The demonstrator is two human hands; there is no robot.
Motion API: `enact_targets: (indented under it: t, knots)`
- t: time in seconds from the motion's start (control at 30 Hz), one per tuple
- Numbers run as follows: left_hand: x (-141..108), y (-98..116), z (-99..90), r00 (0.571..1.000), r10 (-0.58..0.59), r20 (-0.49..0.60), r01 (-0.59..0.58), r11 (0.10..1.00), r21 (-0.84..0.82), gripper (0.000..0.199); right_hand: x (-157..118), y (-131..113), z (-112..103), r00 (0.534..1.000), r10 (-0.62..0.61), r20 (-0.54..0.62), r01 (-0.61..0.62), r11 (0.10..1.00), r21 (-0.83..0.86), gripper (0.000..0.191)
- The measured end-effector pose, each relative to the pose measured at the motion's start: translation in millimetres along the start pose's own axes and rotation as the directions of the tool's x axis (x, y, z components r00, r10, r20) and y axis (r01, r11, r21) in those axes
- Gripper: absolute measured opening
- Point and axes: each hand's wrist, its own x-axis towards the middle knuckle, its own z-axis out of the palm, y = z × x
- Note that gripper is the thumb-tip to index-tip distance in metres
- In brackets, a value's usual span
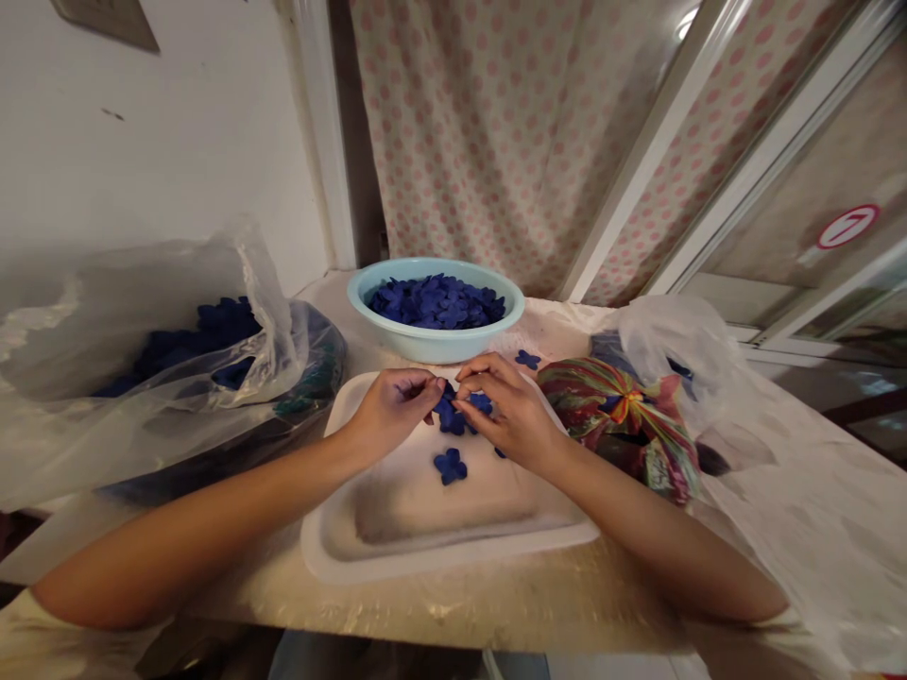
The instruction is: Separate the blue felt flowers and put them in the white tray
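Over the tray, my left hand point(393, 408) pinches the edge of a dark blue four-petalled flower piece point(448, 414) between thumb and finger. From the other side, the thumb and forefinger of my right hand point(511, 411) close on the same flower piece. Below them lies a white tray point(453, 557) with a loose blue flower point(450, 466) near its middle. Another blue flower point(480, 403) shows just behind my right fingertips, partly covered. The exact grip points are small and partly hidden by my fingers.
A light blue basin point(436, 345) heaped with blue flowers stands behind the tray. At left is a big clear plastic bag point(162, 378) of blue pieces. A colourful tied bag point(624, 406) and a clear bag point(680, 331) sit at right. One flower point(527, 359) lies beside the basin.
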Motion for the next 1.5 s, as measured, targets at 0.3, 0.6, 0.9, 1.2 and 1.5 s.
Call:
enact_targets:
  t: [0.3, 0.6, 0.9, 1.2, 1.5]
  knots:
    - [8, -12, -2.6, 0.944, -0.017, -0.331, -0.057, 0.976, -0.210, 0.027, 0, -5, 2, 0.993, -0.089, 0.082, 0.084, 0.995, 0.055, 0.010]
    - [4, 0, -2.4, 0.941, 0.021, -0.338, -0.056, 0.994, -0.095, 0.033, -2, 1, 3, 0.991, 0.053, 0.122, -0.079, 0.973, 0.215, 0.020]
    - [5, -2, -2.2, 0.933, 0.005, -0.360, -0.046, 0.993, -0.106, 0.031, 0, -1, 1, 0.992, 0.055, 0.111, -0.072, 0.985, 0.154, 0.004]
    - [5, -4, -1.7, 0.941, 0.008, -0.337, -0.069, 0.983, -0.170, 0.030, 1, -3, -1, 0.968, 0.195, 0.157, -0.210, 0.974, 0.084, 0.031]
    - [-2, 1, 1.8, 0.987, 0.161, -0.024, -0.157, 0.981, 0.112, 0.032, 1, 1, -2, 0.976, 0.214, 0.033, -0.216, 0.962, 0.166, 0.018]
